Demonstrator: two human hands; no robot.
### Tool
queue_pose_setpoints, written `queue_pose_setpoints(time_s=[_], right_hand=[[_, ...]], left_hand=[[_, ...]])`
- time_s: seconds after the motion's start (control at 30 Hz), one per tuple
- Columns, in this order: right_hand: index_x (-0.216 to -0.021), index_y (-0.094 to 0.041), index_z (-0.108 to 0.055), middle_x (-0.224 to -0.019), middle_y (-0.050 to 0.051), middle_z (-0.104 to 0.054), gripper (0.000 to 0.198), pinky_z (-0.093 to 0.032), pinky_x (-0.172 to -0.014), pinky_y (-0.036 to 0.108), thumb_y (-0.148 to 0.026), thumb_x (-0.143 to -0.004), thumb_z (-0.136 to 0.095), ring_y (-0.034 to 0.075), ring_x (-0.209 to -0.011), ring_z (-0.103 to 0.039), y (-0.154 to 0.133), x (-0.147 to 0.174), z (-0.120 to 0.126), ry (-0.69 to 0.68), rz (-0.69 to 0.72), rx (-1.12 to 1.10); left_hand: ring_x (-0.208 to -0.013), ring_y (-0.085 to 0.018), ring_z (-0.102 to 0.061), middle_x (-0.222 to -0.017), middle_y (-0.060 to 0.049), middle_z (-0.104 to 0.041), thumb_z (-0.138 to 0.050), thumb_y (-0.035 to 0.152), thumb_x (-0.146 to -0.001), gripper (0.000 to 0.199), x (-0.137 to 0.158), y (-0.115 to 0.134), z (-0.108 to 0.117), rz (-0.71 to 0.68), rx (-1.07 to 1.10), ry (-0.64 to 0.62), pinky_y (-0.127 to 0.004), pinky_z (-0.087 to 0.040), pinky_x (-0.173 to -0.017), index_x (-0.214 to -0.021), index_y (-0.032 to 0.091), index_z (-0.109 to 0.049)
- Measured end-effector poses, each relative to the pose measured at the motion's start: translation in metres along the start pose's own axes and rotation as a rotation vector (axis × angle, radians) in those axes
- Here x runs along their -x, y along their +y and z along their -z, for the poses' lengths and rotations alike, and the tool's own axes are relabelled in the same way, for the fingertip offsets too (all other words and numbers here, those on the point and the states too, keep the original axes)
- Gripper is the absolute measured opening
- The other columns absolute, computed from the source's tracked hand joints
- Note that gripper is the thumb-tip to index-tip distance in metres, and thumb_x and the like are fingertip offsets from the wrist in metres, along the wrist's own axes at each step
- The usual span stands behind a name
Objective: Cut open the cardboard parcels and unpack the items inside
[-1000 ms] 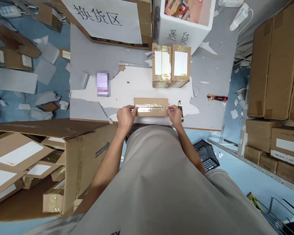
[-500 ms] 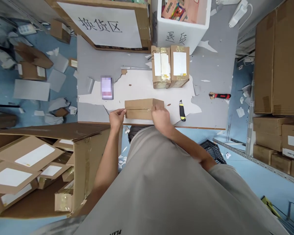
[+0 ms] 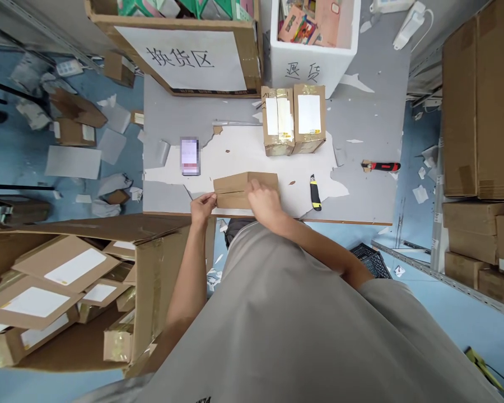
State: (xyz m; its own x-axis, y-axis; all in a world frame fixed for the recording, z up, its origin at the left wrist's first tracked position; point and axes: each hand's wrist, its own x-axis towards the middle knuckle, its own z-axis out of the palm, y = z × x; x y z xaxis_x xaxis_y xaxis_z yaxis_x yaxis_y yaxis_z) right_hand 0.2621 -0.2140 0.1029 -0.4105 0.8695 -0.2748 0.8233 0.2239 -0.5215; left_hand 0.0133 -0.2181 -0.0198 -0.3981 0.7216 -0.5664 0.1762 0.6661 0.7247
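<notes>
A small brown cardboard box (image 3: pixel 231 184) lies near the front edge of the table, its long top seam partly parted toward the left. My left hand (image 3: pixel 203 208) pinches the box's left end between thumb and fingers. Over the middle of the top, my right hand (image 3: pixel 264 201) has its fingers curled against the flaps; its fingertips are partly hidden. To the right of the box lies a yellow-and-black utility knife (image 3: pixel 315 193). Behind the box stand two taped cartons (image 3: pixel 278 120) with white labels, side by side. A phone (image 3: pixel 190 157) with a blurred screen lies to the left.
At the back are a large labelled carton (image 3: pixel 247 61) and a white foam bin (image 3: pixel 313 64), both with goods inside. A red-and-black cutter (image 3: pixel 382 166) lies far right. An open carton (image 3: pixel 151 280) of parcels stands at my left; boxes (image 3: pixel 470 229) are stacked at right.
My right hand has slid left along the top of the box from its right end to its middle. My left hand still grips the left end. The camera view has shifted slightly.
</notes>
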Motion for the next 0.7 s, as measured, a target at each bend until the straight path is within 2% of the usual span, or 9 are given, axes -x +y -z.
queue_pose_setpoints(time_s=[0.1,0.2,0.33,0.47,0.7], right_hand=[[-0.133,-0.014,-0.079,-0.130,0.023,-0.079,0.040,-0.063,-0.095,0.044,-0.006,-0.110,-0.048,0.034,-0.108,-0.080,0.051,0.019,-0.001,0.051,-0.223,-0.008],[-0.113,-0.021,-0.081,-0.120,0.014,-0.084,0.021,-0.061,-0.097,0.041,-0.021,-0.112,-0.060,0.031,-0.107,-0.079,0.102,0.036,-0.006,0.138,-0.327,-0.136],[-0.097,-0.023,-0.077,-0.105,0.008,-0.086,0.015,-0.059,-0.095,0.038,-0.023,-0.107,-0.065,0.028,-0.101,-0.079,0.145,0.048,-0.015,0.202,-0.464,-0.340],[-0.092,-0.023,-0.075,-0.100,0.007,-0.086,0.014,-0.057,-0.091,0.035,-0.024,-0.105,-0.069,0.026,-0.096,-0.080,0.153,0.062,-0.024,0.230,-0.500,-0.435],[-0.087,-0.025,-0.073,-0.095,0.006,-0.085,0.018,-0.054,-0.086,0.034,-0.027,-0.105,-0.072,0.026,-0.090,-0.077,0.140,0.101,-0.038,0.149,-0.481,-0.388]], left_hand=[[-0.095,-0.025,-0.081,-0.088,-0.009,-0.082,-0.097,0.049,-0.075,0.046,0.008,0.005,-0.008,-0.002,0.030,-0.083,-0.041,-0.072,-0.097,-0.098,0.011,-0.081],[-0.096,-0.027,-0.082,-0.093,-0.011,-0.084,-0.102,0.051,-0.072,0.053,0.015,0.014,-0.023,-0.024,0.031,-0.159,-0.045,-0.073,-0.098,-0.100,0.010,-0.082],[-0.089,-0.026,-0.082,-0.100,-0.014,-0.087,-0.102,0.051,-0.071,0.053,0.020,0.026,-0.042,-0.073,-0.061,-0.217,-0.046,-0.073,-0.096,-0.101,0.011,-0.083],[-0.083,-0.026,-0.082,-0.104,-0.015,-0.087,-0.103,0.054,-0.069,0.055,0.026,0.028,-0.041,-0.081,-0.107,-0.236,-0.044,-0.071,-0.093,-0.100,0.013,-0.084],[-0.088,-0.032,-0.084,-0.092,-0.013,-0.087,-0.103,0.063,-0.062,0.066,0.056,0.002,-0.021,-0.019,-0.080,-0.267,-0.045,-0.069,-0.087,-0.102,0.015,-0.083]])
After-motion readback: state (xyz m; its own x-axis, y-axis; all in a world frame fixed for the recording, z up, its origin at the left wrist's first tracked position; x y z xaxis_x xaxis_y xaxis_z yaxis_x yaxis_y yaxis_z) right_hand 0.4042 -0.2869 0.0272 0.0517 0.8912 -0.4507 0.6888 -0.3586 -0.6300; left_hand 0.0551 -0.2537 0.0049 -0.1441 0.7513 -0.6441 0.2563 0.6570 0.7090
